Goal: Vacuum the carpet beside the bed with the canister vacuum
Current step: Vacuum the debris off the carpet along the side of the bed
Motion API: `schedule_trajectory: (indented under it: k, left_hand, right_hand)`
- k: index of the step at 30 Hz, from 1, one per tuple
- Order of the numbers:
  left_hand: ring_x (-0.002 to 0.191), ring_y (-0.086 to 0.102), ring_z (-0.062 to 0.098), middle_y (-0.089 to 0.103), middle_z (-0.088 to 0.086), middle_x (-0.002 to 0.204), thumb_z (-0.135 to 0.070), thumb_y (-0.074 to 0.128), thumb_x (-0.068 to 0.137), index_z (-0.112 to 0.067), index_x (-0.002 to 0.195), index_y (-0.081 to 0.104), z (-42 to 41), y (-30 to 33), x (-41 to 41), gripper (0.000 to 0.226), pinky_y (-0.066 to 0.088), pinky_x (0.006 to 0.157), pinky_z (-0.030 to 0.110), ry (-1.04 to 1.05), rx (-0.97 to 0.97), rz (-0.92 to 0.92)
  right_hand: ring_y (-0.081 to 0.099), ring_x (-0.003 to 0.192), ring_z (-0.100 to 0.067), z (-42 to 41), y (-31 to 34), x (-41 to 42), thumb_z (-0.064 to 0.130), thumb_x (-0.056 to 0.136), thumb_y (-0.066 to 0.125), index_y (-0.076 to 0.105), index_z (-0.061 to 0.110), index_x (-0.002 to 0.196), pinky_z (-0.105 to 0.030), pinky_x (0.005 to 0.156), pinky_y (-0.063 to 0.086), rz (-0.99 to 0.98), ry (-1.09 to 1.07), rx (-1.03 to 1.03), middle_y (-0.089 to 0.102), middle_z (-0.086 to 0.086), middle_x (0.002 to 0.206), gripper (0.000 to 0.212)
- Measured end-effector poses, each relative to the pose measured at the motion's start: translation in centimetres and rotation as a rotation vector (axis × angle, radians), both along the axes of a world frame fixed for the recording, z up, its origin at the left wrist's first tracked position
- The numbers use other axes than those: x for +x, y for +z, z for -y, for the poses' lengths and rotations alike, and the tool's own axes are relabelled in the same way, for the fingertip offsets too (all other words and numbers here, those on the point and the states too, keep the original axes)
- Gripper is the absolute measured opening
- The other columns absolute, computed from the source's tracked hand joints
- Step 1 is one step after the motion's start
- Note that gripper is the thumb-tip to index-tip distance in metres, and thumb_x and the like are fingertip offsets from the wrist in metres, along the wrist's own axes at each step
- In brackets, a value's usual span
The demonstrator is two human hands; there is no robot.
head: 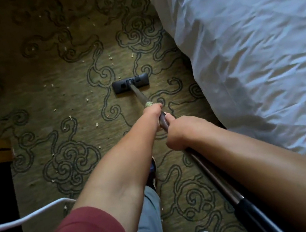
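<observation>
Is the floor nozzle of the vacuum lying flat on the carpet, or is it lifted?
Flat: the floor nozzle rests level on the carpet, no gap showing.

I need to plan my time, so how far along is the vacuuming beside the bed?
Early to midway, I'd guess. The strip of carpet along the bed looks free of crumbs. Both the left hand and right hand grip the vacuum tube, its floor head flat mid-carpet. Pale crumbs ahead and to the left remain.
</observation>
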State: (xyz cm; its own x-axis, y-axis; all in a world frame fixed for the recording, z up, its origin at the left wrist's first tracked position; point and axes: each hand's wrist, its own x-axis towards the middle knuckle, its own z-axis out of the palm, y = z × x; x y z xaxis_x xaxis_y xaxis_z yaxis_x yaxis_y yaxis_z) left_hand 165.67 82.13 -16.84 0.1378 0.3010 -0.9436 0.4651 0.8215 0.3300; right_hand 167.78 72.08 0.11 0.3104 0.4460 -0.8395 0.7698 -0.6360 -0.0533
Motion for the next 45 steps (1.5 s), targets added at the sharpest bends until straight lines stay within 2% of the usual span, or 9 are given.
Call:
schedule_trajectory:
  k: [5, 9, 17, 21, 25, 29, 32, 42, 45]
  left_hand:
    - [0.089, 0.064, 0.028, 0.065, 0.021, 0.123, -0.022, 0.057, 0.094, -0.008, 0.13, 0.053, -11.0, -0.6, 3.9, 0.038, 0.053, 0.097, 0.044, 0.006, 0.033, 0.001]
    - [0.061, 0.057, 0.024, 0.062, 0.014, 0.086, -0.024, 0.057, 0.097, -0.005, 0.116, 0.054, -18.5, 0.2, 6.5, 0.027, 0.054, 0.067, 0.034, -0.007, 0.007, -0.007]
    - [0.064, 0.058, 0.023, 0.064, 0.016, 0.098, -0.025, 0.055, 0.098, -0.007, 0.111, 0.053, -28.7, 0.9, 11.9, 0.021, 0.054, 0.079, 0.033, -0.018, 0.025, -0.007]
    - [0.086, 0.067, 0.024, 0.064, 0.017, 0.111, -0.025, 0.054, 0.099, -0.008, 0.121, 0.055, -32.4, 1.1, 14.9, 0.027, 0.049, 0.08, 0.03, -0.001, 0.025, -0.014]
    - [0.063, 0.056, 0.021, 0.057, 0.013, 0.082, -0.022, 0.051, 0.101, -0.009, 0.097, 0.053, -37.0, 0.9, 18.6, 0.014, 0.05, 0.065, 0.029, 0.039, 0.043, -0.022]
    - [0.056, 0.052, 0.02, 0.056, 0.012, 0.075, -0.026, 0.051, 0.101, -0.007, 0.087, 0.049, -40.8, 0.2, 22.3, 0.023, 0.05, 0.064, 0.024, 0.09, 0.034, -0.061]
    - [0.052, 0.05, 0.02, 0.052, 0.012, 0.07, -0.026, 0.048, 0.102, -0.009, 0.079, 0.045, -42.5, 0.2, 24.5, 0.028, 0.043, 0.046, 0.018, 0.125, 0.032, -0.051]
    - [0.061, 0.058, 0.024, 0.056, 0.016, 0.074, -0.015, 0.053, 0.096, -0.003, 0.107, 0.051, -38.0, 1.2, 27.1, 0.016, 0.053, 0.088, 0.047, 0.268, 0.047, -0.09]
    - [0.066, 0.063, 0.026, 0.06, 0.018, 0.081, -0.014, 0.054, 0.093, -0.002, 0.117, 0.052, -35.2, 1.9, 26.5, 0.026, 0.053, 0.083, 0.045, 0.307, 0.016, -0.121]
  right_hand:
    - [0.051, 0.122, -0.027, -11.2, -0.5, 3.7, 0.025, 0.08, 0.051, -0.005, 0.029, 0.155, -0.036, 0.082, 0.041, 0.012, -0.008, -0.012, 0.051, -0.003, 0.137, 0.093]
    - [0.049, 0.125, -0.026, -18.7, -0.5, 6.1, 0.027, 0.081, 0.055, -0.003, 0.027, 0.155, -0.035, 0.085, 0.041, 0.01, -0.009, -0.027, 0.049, -0.001, 0.14, 0.094]
    - [0.046, 0.128, -0.027, -29.2, -0.6, 12.1, 0.025, 0.082, 0.055, -0.005, 0.025, 0.155, -0.036, 0.091, 0.042, -0.001, 0.017, -0.056, 0.044, -0.003, 0.144, 0.094]
    - [0.044, 0.13, -0.027, -32.9, -1.0, 15.5, 0.026, 0.083, 0.054, -0.009, 0.023, 0.155, -0.037, 0.093, 0.041, -0.001, 0.069, -0.048, 0.041, -0.003, 0.147, 0.096]
    - [0.042, 0.132, -0.029, -37.5, -2.1, 19.3, 0.027, 0.083, 0.054, -0.01, 0.02, 0.155, -0.038, 0.098, 0.04, -0.021, 0.11, -0.045, 0.038, -0.005, 0.149, 0.096]
    - [0.047, 0.127, -0.028, -41.3, -3.0, 23.7, 0.027, 0.08, 0.057, -0.008, 0.023, 0.155, -0.037, 0.092, 0.043, -0.031, 0.133, -0.021, 0.045, -0.005, 0.143, 0.099]
    - [0.05, 0.125, -0.028, -42.9, -3.3, 26.2, 0.025, 0.08, 0.057, -0.008, 0.02, 0.155, -0.037, 0.093, 0.043, -0.047, 0.182, 0.0, 0.048, -0.005, 0.142, 0.099]
    - [0.056, 0.116, -0.031, -39.4, -0.2, 29.9, 0.021, 0.082, 0.058, -0.019, 0.025, 0.152, -0.04, 0.093, 0.049, -0.106, 0.287, -0.086, 0.053, -0.012, 0.135, 0.104]
    - [0.058, 0.11, -0.03, -37.3, 1.1, 29.8, 0.022, 0.083, 0.061, -0.019, 0.025, 0.152, -0.039, 0.088, 0.05, -0.122, 0.293, -0.129, 0.057, -0.012, 0.128, 0.106]
